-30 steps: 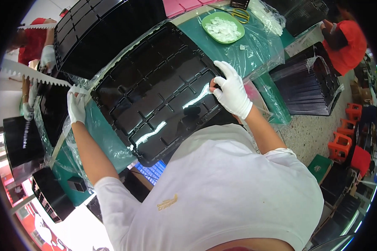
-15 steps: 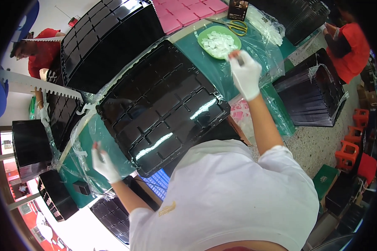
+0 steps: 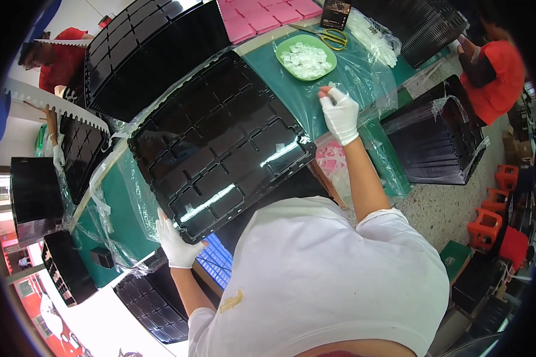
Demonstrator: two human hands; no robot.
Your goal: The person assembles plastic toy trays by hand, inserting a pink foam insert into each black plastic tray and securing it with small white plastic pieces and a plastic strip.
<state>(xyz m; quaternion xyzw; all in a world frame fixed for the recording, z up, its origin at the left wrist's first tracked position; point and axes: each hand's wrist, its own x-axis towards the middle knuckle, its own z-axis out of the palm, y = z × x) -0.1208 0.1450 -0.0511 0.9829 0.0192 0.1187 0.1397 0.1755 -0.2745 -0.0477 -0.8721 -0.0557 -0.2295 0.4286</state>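
Note:
A large black plastic tray (image 3: 220,140), moulded into shallow rectangular compartments, lies at a slant in front of me. At its near left corner is my left hand (image 3: 177,245) in a white glove, fingers along the side edge and thumb at the front edge, closed on the corner. My right hand (image 3: 341,119), also gloved with bare fingertips, hovers right of the tray. Its thumb and forefinger are pinched together; whether they hold a small clear piece cannot be made out. Just beyond it stands a green bowl (image 3: 332,64) heaped with small whitish translucent pieces (image 3: 304,59).
Yellow-handled scissors (image 3: 333,39) and a dark box (image 3: 335,14) lie behind the bowl. Black tray stacks (image 3: 161,53) rise at the far left, with another wrapped stack (image 3: 438,137) at right. Pink trays (image 3: 262,21) sit at the back. People in red work on both sides.
My left hand has come in from the left and taken the tray's near left corner. My right hand has drawn back from the bowl toward me. The view has shifted slightly.

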